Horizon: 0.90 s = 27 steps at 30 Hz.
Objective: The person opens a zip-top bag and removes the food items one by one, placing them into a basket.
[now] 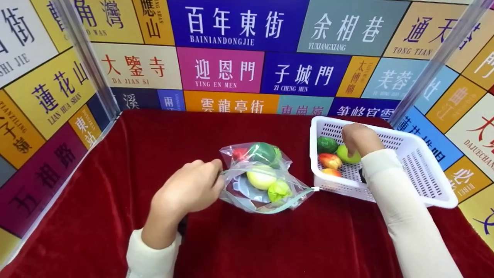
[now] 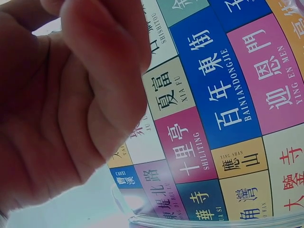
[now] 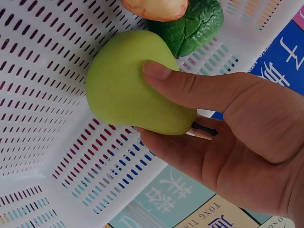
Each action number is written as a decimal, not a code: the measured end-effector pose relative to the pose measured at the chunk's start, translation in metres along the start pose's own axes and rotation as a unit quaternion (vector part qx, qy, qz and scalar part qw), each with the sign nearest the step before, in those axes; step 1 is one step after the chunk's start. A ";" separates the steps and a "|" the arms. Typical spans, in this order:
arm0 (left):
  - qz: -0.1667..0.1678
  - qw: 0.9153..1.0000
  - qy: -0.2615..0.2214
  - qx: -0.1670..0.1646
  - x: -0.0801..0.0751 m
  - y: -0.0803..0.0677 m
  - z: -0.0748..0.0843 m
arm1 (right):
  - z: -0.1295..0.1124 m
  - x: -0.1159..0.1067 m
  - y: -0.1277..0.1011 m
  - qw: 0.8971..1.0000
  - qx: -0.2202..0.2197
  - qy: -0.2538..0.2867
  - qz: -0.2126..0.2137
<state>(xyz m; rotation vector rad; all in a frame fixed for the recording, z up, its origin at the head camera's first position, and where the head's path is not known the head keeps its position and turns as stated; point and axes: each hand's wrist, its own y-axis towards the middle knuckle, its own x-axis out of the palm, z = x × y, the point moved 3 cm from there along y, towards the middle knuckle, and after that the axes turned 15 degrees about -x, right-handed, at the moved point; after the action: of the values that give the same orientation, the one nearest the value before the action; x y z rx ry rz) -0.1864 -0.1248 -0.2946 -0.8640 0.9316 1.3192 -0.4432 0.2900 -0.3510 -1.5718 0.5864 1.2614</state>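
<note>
Left hand [image 1: 191,185] pinches the zip bag [image 1: 262,179] mouth at its left edge, bag on the red cloth [image 1: 154,154]; right hand [image 1: 361,137] grips a green pear [image 3: 135,88] inside the white basket [image 1: 420,173], right of the bag; bag mouth runs left-right.

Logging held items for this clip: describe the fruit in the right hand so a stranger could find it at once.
Look in the white perforated basket at the right of the red cloth. The right hand grips a green pear there. Unlike the dark green leafy piece and the red-yellow fruit beside it, it is smooth, pale green, with a dark stem.
</note>
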 end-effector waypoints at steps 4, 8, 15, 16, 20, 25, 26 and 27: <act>0.003 1.000 0.006 -0.002 0.000 0.001 0.000 | 0.001 0.003 0.000 1.000 0.005 0.001 0.018; -0.002 1.000 0.003 -0.003 0.000 0.001 0.000 | 0.001 0.007 0.000 1.000 0.005 0.006 0.030; -0.009 1.000 0.000 -0.007 0.001 0.001 0.000 | 0.001 0.000 -0.006 0.999 0.009 0.018 0.035; -0.008 1.000 0.001 -0.006 0.001 0.001 0.000 | 0.000 -0.004 -0.009 0.999 0.010 0.015 0.038; 0.000 1.000 0.004 0.000 0.000 0.001 0.000 | -0.012 -0.030 -0.023 0.999 0.004 0.000 0.046; 0.008 1.000 0.002 0.006 0.001 0.001 0.001 | -0.051 -0.069 -0.053 0.996 -0.022 -0.005 0.087; 0.008 1.000 0.001 0.007 0.001 0.001 0.002 | -0.062 -0.076 -0.062 0.995 -0.030 -0.007 0.100; 0.007 1.000 -0.001 0.008 0.001 0.001 0.002 | -0.075 -0.083 -0.072 0.993 -0.039 -0.009 0.112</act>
<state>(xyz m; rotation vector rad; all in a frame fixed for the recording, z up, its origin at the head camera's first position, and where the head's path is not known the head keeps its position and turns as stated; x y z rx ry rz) -0.1872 -0.1222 -0.2948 -0.8441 0.9468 1.3235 -0.3787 0.2332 -0.2494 -1.5912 0.7261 1.4799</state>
